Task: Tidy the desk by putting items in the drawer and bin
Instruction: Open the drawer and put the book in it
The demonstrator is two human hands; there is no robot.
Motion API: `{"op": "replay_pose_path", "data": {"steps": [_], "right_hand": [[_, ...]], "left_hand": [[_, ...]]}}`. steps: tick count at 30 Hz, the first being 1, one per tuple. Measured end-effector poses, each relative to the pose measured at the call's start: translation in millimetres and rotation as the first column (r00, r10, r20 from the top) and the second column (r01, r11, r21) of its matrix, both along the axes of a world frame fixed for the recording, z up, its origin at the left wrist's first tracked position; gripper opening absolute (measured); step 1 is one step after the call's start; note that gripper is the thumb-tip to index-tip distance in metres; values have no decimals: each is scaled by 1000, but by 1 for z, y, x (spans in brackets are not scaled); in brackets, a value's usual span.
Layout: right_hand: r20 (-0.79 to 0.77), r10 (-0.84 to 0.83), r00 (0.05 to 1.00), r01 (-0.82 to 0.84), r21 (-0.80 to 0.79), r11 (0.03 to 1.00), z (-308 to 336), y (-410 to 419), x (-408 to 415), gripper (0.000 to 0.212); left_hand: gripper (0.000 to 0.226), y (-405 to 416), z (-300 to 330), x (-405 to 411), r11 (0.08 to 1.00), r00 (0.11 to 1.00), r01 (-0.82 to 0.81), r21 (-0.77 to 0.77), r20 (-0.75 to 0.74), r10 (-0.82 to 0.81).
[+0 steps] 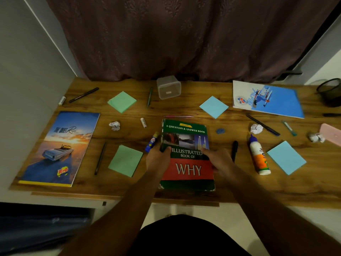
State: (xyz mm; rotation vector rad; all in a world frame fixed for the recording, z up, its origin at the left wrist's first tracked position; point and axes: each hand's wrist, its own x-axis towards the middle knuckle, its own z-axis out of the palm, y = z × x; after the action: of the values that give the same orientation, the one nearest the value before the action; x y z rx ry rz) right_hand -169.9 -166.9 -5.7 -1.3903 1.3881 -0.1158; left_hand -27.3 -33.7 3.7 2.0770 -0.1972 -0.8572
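Note:
A green and red book (186, 137) titled "Illustrated Book of Why" lies at the front middle of the wooden desk (184, 108). My left hand (158, 159) grips its left edge, thumb on the cover. My right hand (218, 159) holds its right edge with the fingers over the cover. A blue glue stick (151, 142) lies just left of the book. A white glue bottle (258, 156) lies to the right. Crumpled paper balls sit at the left (114, 125), the right (256, 128) and the far right (316, 137).
Two notebooks lie at the left (57, 146) and back right (267, 98). Green (121, 101) and blue (214, 106) sticky pads, several pens, a blue eraser (220, 131) and a clear plastic box (168, 87) are scattered about. A black mesh bin (330, 93) stands at the right edge.

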Motion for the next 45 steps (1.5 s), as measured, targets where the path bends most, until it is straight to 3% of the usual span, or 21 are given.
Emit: {"op": "replay_pose_path", "data": {"steps": [6,11,23,30,35,40,45], "right_hand": [[45,-19,999,16,58,998,6,-3,-1,30],[184,-47,982,35,69,997,10,-3,1,32],[379,-78,922,1,201,979,37,31,80,29],[396,-51,917,-50,241,969,48,101,175,23],[450,-49,892,-87,276,957,42,165,251,19],[453,-49,890,-92,283,955,25,215,303,24],[369,20,929,-110,225,968,11,237,341,27]], "left_hand": [[8,-17,17,1,976,989,-57,-212,-143,26],[15,-8,26,3,964,994,-57,-258,-105,30],[12,42,57,72,915,977,-162,-369,-190,96],[16,117,59,172,937,981,-167,-307,-143,128],[5,180,42,252,957,984,-178,-227,-21,178],[12,228,26,310,979,983,-163,-126,69,172],[19,240,5,349,992,978,-116,-55,168,123]]}}
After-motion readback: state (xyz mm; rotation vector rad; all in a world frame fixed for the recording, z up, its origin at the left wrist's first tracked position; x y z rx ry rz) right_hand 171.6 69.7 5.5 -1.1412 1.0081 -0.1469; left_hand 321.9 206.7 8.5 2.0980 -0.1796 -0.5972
